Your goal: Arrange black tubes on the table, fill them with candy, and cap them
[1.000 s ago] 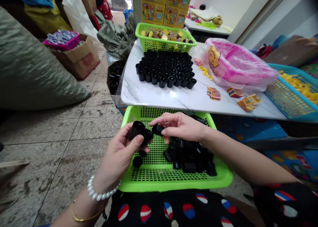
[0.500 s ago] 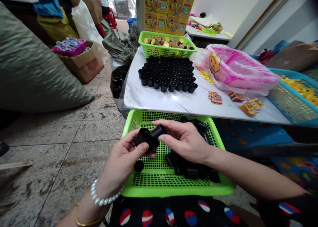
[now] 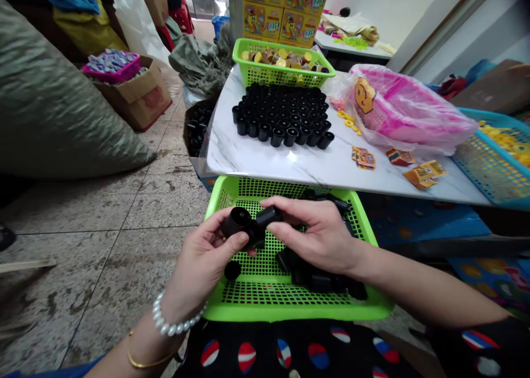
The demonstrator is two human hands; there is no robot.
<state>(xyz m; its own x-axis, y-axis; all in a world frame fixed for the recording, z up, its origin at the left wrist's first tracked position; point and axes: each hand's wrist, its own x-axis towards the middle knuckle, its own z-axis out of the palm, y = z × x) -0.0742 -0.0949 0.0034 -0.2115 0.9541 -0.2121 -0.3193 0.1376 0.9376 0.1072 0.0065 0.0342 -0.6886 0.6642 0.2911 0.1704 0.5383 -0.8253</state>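
Over a green plastic basket (image 3: 298,310) both hands hold small black plastic cups. My left hand (image 3: 206,251) is closed around a black cup (image 3: 239,221) with its open end up; at least one more dark piece shows beneath it, partly hidden by the fingers. Between the thumb and fingers of my right hand (image 3: 314,232) is another black cup (image 3: 268,217), tilted sideways and close against the left hand's cups. Loose black cups (image 3: 321,281) lie in the basket's right side, and a single round black piece (image 3: 232,270) rests at its left.
On the marble-patterned table (image 3: 256,165) ahead stand rows of black cups (image 3: 285,116). Behind them is a green basket (image 3: 285,77) of yellow-topped pieces. To the right are a pink basket in clear plastic (image 3: 414,113), folded orange packets (image 3: 424,175) and a blue basket (image 3: 482,163). A large sack (image 3: 62,107) stands left.
The right hand's cup has shifted slightly to the right and turned more sideways. My left hand keeps its hold. The whole view has tilted down a little.
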